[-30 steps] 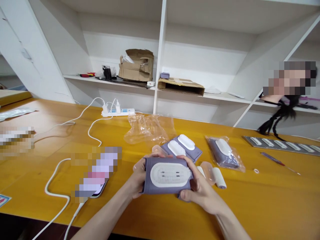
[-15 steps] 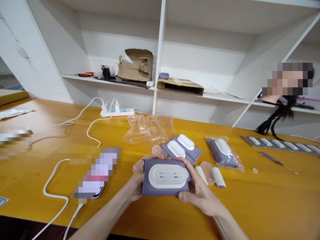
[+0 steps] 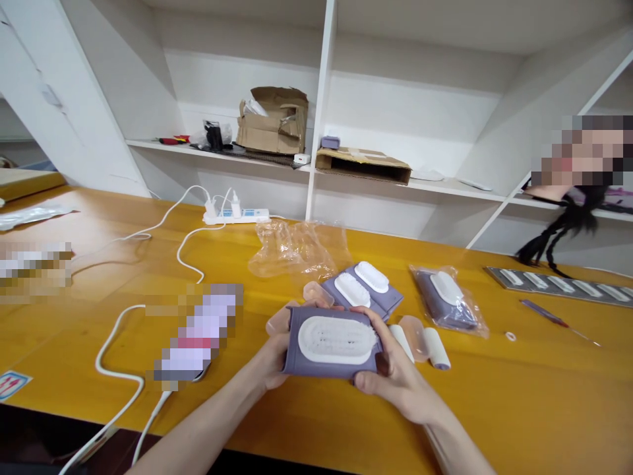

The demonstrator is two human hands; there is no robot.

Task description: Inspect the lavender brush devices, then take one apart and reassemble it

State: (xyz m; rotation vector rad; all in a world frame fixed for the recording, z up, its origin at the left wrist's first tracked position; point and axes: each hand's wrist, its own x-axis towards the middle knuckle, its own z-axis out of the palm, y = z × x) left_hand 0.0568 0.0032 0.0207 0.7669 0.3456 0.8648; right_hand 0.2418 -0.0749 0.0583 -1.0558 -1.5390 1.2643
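A purple pad with a white oval plate is held just above the yellow table, both hands gripping it. My left hand clasps its left edge. My right hand wraps its right edge, thumb under the lower right corner. Behind it lie two more purple pads with white plates, side by side. Pinkish clear covers peek out beside them.
A bagged purple pad, two white rolls, crumpled clear plastic, a phone on a white cable, a power strip, a tray of white parts, a thin tool. Another person's dark hair shows far right. Shelves hold cardboard boxes.
The pad has tilted a little flatter in my hands and the view has shifted slightly. Both hands keep the same hold.
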